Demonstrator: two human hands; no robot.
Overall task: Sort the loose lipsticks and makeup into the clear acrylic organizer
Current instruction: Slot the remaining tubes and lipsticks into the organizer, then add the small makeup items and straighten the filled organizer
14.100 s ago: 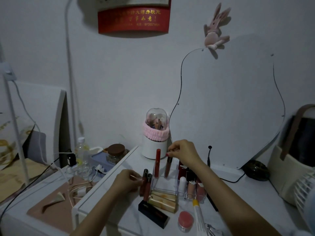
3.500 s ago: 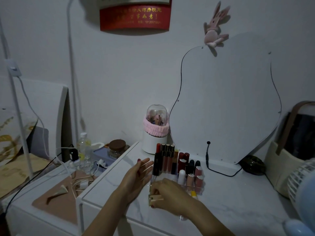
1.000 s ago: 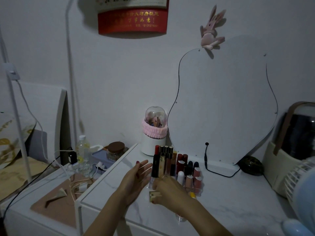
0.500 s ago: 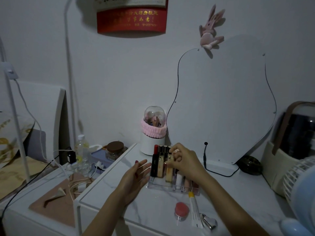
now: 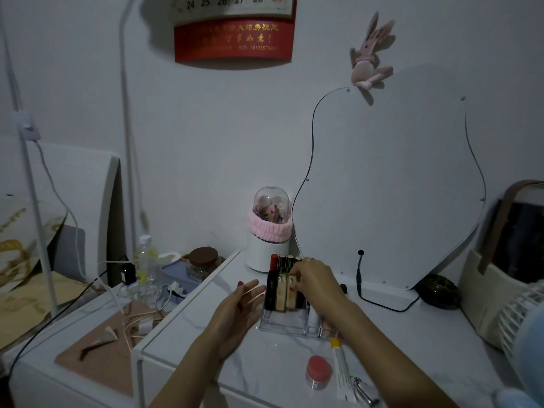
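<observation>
A clear acrylic organizer (image 5: 282, 326) with glossy see-through walls stands on the white marble-patterned counter (image 5: 412, 334), in front of a tall wavy-edged mirror (image 5: 391, 184). Upright in its left compartments are a black square lipstick (image 5: 271, 291) and two gold square lipsticks (image 5: 283, 293) side by side, with slim round tubes (image 5: 282, 260) rising behind them, one red-capped. More small tubes stand in the right compartments, mostly hidden behind the right forearm.

The right hand (image 5: 315, 279) reaches over the organizer from the right, its fingers curled and pinching the top of the rightmost gold lipstick, which sits in its slot. The left hand (image 5: 238, 309) is just beside the organizer's left wall, palm facing it, fingers straight and slightly spread; whether it touches the acrylic cannot be told. The two hands are close together, with the organizer's left part between them.

Loose on the counter near the front edge lie a small round jar with a pink lid (image 5: 318, 372), a long white tube with a yellow cap (image 5: 341, 369) pointing toward the organizer, and a shiny metal eyelash curler (image 5: 363, 390). All three are in front of the organizer and below the right forearm.

Behind the organizer stands a white cylindrical holder with a clear dome (image 5: 269, 228) and a fuzzy pink band.
</observation>
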